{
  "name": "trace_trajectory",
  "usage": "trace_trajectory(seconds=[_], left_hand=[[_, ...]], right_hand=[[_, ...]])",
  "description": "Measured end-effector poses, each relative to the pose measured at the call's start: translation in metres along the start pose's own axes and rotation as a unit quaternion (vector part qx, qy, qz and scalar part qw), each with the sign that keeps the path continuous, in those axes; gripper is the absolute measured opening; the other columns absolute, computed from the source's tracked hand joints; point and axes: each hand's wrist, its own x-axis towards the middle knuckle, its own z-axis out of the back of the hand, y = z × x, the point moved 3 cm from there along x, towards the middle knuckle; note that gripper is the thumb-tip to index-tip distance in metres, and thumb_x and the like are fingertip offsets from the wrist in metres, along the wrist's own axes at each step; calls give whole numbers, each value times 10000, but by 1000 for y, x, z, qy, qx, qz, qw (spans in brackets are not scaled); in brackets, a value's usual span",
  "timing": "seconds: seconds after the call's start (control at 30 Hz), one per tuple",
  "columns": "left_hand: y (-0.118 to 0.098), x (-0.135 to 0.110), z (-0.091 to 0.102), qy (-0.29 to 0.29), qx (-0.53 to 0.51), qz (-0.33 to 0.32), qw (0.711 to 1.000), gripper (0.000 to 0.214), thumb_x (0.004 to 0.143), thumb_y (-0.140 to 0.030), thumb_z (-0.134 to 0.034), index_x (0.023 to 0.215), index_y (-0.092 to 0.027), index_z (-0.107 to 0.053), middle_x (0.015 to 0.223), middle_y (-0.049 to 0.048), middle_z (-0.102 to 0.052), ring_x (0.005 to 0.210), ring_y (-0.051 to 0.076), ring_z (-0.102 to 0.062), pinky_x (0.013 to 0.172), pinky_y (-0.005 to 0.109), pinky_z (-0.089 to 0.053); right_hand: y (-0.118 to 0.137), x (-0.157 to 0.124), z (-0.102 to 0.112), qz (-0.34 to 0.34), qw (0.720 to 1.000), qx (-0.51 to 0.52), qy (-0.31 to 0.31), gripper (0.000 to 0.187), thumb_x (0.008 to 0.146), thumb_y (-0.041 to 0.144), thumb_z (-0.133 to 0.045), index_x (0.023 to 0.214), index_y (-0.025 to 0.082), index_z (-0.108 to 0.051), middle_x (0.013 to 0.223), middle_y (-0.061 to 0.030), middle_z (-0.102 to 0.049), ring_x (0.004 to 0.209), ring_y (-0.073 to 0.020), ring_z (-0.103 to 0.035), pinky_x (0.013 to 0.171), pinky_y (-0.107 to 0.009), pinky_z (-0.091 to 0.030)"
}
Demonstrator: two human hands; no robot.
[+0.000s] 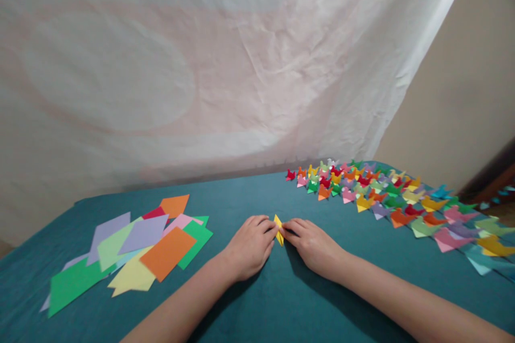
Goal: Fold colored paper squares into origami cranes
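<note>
A small piece of folded yellow paper [278,221], narrow and pointed at both ends, is between my hands at the middle of the table. My left hand [253,244] grips its left side, thumb and fingertips pressed together near the paper's middle. From the other side, my right hand [311,241] pinches the right edge between thumb and curled fingers. The fingertips of both hands nearly meet and cover part of the folds. The paper's upper and lower tips stick out past the fingers.
Loose coloured paper sheets [167,252] lie overlapping on the left of the teal-covered table [249,311]. Many folded paper birds [364,203] stand in rows on the right. A pale printed cloth [225,75] hangs behind the table.
</note>
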Motion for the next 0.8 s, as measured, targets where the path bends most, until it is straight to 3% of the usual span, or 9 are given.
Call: trace_trajectory(seconds=[0.37,0.8], left_hand=[[-2,0,0,16,8,1,1000,344,908,-177,-421,1239,-186,-515,1215,87,-574,1181,244,-469,1030,437,-343],[-1,-2,5,39,-15,11,999,343,909,-186,-405,1230,-212,-523,1241,72,-548,1202,256,-435,1023,453,-349]], right_hand=[[11,1,7,12,998,-56,37,371,855,71,-470,1218,77,-549,1146,-180,-584,1047,-274,-531,865,-417,-470],[13,-3,17,3,997,10,72,478,817,56,-436,1286,127,-498,1300,-187,-506,1193,-279,-472,928,-449,-442]])
